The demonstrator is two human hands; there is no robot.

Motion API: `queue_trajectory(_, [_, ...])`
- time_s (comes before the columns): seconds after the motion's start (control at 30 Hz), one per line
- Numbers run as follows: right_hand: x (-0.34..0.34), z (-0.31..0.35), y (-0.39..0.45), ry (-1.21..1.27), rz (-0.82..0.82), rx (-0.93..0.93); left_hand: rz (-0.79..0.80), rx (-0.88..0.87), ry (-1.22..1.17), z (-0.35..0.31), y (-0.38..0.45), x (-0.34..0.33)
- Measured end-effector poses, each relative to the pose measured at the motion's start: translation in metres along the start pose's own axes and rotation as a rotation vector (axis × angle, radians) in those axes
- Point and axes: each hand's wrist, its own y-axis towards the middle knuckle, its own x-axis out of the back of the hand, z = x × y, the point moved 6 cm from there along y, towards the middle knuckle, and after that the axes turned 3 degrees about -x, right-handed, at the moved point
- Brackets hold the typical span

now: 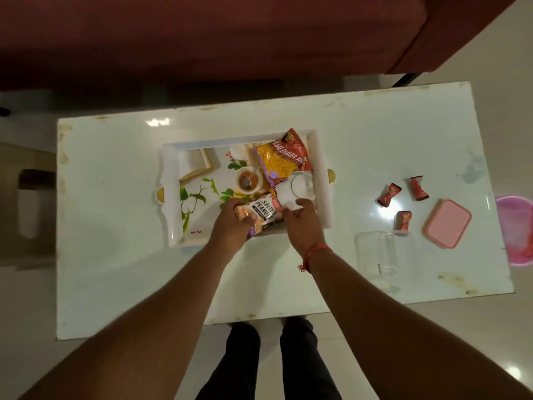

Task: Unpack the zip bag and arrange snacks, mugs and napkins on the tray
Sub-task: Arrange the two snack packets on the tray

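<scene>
A white tray (170,180) with a printed floral base sits in the middle of the white table (115,255). A red and yellow bhujia sev packet (282,158) lies in its far right corner. My left hand (233,223) grips a salted peanuts packet (264,212) over the tray's near edge. My right hand (301,219) pinches the packet's right end with its fingertips. A clear glass (302,184) stands in the tray just beyond my right hand.
Three small red sachets (389,194) lie on the table to the right, beside a pink box lid (448,226) and a clear container (377,255). A pink tub (516,229) sits off the right edge. A dark red sofa (202,39) runs behind.
</scene>
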Motion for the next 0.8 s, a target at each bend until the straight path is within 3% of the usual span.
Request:
queue_trajectory(0.1, [0.009,-0.005,-0.001,-0.089,0.021,0.012,0.079,-0.036,-0.008,0.0,-0.008,-0.013])
queue_trajectory(0.2, [0.029,-0.003,0.009,-0.228,-0.058,0.074,0.155,-0.105,0.007,-0.019,-0.008,-0.037])
queue_trajectory(0.33, [0.062,0.01,0.022,-0.362,-0.2,0.091,0.143,-0.131,-0.04,-0.043,-0.004,-0.069])
queue_trajectory(0.47, [0.082,0.019,0.034,-0.444,-0.239,0.097,0.123,-0.13,0.001,-0.034,0.024,-0.102])
queue_trajectory(0.53, [0.088,0.019,0.035,-0.436,-0.244,0.094,0.059,-0.141,0.11,-0.01,0.044,-0.112])
queue_trajectory(0.63, [0.092,0.023,0.031,-0.406,-0.279,0.144,-0.145,-0.165,0.147,-0.041,0.011,-0.084])
queue_trajectory(0.73, [0.092,0.045,0.03,-0.441,-0.362,0.322,-0.354,-0.18,0.163,-0.058,0.011,-0.054])
queue_trajectory(0.8, [0.083,0.069,0.039,-0.497,-0.353,0.442,-0.383,-0.13,0.14,-0.064,0.027,-0.043])
